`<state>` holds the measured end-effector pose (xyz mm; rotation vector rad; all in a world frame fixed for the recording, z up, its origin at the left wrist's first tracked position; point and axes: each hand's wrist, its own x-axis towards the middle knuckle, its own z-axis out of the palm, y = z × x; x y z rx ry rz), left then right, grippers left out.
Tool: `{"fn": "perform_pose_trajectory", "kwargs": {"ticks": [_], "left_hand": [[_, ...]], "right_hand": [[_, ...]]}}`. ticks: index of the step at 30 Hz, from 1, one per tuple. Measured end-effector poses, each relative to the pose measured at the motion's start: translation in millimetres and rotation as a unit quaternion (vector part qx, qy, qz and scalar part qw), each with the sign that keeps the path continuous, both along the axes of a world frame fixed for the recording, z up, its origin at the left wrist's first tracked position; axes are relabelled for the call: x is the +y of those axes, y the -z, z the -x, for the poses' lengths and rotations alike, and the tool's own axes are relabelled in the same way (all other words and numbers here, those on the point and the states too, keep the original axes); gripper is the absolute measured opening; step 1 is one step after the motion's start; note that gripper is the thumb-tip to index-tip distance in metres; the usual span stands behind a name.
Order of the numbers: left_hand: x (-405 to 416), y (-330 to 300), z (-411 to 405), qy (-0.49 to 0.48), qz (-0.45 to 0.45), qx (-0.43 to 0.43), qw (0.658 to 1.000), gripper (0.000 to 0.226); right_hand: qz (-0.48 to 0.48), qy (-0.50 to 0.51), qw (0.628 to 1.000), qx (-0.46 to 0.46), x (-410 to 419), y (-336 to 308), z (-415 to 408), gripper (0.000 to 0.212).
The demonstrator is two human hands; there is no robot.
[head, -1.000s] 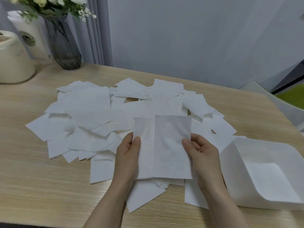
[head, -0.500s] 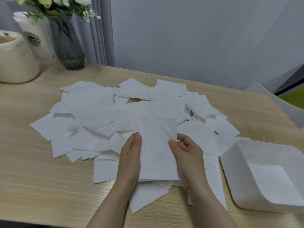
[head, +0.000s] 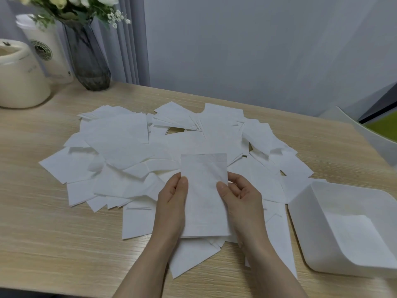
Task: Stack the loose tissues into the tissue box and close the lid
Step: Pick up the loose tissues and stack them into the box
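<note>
Both hands are up over the pile: the left hand (head: 171, 203) pinches the left edge of a folded tissue (head: 204, 194), thumb on top, and the right hand (head: 240, 198) pinches its right edge the same way, holding it upright-facing above the loose tissues (head: 120, 151) spread across the wooden table (head: 53, 244). Off to the right sits the open white tissue box (head: 305, 229), 1 flat tissue stack (head: 356, 237) visible inside. A dark vase (head: 88, 61) stands far left.
</note>
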<state>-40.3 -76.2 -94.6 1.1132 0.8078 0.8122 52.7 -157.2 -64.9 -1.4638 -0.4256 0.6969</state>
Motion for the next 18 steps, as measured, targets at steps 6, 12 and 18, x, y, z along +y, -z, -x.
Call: {"fn": "perform_pose_trajectory", "kwargs": {"ticks": [6,12,18], "left_hand": [[-0.5,0.3,-0.4,-0.005,-0.004,-0.001,1.0,0.019],[-3.0,-4.0,-0.8,-0.04,-0.013,-0.02,0.999,0.019],[-5.0,-15.7,-8.0,-0.096,0.01,-0.059,0.994,0.016]], "right_hand": [[-0.001,0.007,1.0,-0.018,-4.0,-0.4,0.2,0.018],[0.049,0.047,0.987,-0.146,-19.7,5.5,-2.0,0.031],[0.041,0.043,0.986,-0.156,-44.9,4.2,7.5,0.039]]}}
